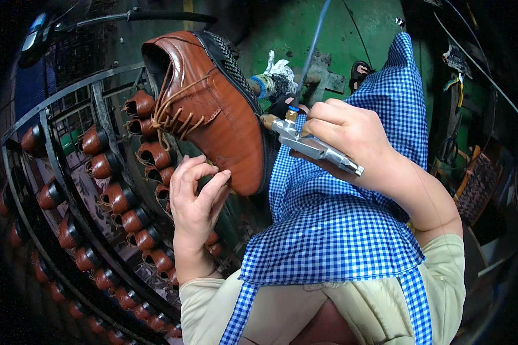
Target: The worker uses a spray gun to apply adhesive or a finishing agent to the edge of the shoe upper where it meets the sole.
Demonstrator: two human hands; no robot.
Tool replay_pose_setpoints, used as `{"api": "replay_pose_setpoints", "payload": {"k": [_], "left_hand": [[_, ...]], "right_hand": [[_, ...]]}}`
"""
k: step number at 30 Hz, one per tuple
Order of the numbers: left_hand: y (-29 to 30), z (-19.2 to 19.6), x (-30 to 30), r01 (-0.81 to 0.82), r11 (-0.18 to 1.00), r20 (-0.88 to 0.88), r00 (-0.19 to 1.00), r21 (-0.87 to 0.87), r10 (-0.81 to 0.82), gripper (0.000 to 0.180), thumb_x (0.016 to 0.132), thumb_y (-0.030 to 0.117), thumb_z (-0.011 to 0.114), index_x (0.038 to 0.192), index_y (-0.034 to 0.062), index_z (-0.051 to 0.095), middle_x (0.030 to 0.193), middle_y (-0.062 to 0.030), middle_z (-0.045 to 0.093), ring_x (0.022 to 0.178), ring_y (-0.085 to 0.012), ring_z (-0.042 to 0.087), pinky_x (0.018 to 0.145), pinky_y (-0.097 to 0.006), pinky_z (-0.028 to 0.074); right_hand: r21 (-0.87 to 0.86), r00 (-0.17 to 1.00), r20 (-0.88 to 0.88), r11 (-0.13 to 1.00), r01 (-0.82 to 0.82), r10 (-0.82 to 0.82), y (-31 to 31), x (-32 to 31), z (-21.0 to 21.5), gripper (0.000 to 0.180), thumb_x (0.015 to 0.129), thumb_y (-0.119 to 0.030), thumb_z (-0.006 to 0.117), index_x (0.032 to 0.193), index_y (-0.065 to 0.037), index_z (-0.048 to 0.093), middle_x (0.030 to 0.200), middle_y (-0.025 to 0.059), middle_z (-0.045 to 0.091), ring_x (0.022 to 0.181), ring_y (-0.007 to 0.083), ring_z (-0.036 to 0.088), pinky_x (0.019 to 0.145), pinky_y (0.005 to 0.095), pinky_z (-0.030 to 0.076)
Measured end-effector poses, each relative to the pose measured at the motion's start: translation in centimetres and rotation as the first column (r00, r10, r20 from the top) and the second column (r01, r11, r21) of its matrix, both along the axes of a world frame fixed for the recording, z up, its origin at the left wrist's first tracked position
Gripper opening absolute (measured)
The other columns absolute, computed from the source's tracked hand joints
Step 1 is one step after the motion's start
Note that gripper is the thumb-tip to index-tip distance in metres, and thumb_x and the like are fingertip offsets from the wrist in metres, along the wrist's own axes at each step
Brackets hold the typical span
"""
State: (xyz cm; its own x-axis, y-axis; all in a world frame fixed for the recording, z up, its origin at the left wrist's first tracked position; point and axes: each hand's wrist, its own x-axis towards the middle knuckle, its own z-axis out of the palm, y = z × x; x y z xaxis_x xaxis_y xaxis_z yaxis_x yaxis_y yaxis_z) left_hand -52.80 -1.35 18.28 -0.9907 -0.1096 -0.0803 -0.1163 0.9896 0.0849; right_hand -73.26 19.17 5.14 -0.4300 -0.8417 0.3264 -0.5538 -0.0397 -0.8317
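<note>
A large brown leather lace-up shoe (227, 121) with a black sole stands heel up, toe toward me, its sole edge on the right. The tan laces hang loose on its left side. My left hand (195, 198) is at the toe, fingers curled and thumb bent in against the leather; the far side of this grip is hidden. In my right hand (351, 132) is a silver metal air gun (313, 146) with a brass fitting and a blue hose (313, 52). Its brownish tip (267, 121) points left, at or just beside the sole edge.
A black metal rack (52, 144) with rows of brown shoes (120, 197) fills the left side. A blue checked apron (334, 236) covers my lap. Beyond it lie a green floor (380, 34) and a white glove (279, 66). Cables and a woven basket (477, 190) are at the right.
</note>
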Motion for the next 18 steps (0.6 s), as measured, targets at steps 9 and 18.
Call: {"api": "replay_pose_setpoints", "payload": {"k": [9,18], "left_hand": [[0.7,0.4,-2.3,0.105,0.994,0.015,0.994,-0.033,-0.105,0.048,0.067,0.011,0.088,0.112,0.0205,0.075,0.11,-0.002,0.065,0.118,-0.0289,0.063,0.109,-0.058,0.048],[0.9,0.1,-5.2,0.22,0.975,0.002,0.975,0.037,-0.22,0.051,0.069,0.018,0.088,0.118,0.0186,0.073,0.122,-0.0037,0.069,0.128,-0.0304,0.062,0.112,-0.058,0.046]], "right_hand": [[0.029,0.999,-0.008,0.999,-0.039,0.039,2.5,0.5,0.9,0.017,0.082,-0.022,0.072,0.087,-0.008,0.063,0.088,0.0043,0.058,0.082,0.0244,0.063,0.062,0.0359,0.056],[0.032,0.998,-0.055,0.999,-0.027,0.029,4.5,0.1,1.7,0.021,0.083,-0.025,0.072,0.088,-0.008,0.064,0.087,0.0043,0.057,0.078,0.0234,0.061,0.059,0.0357,0.053]]}}
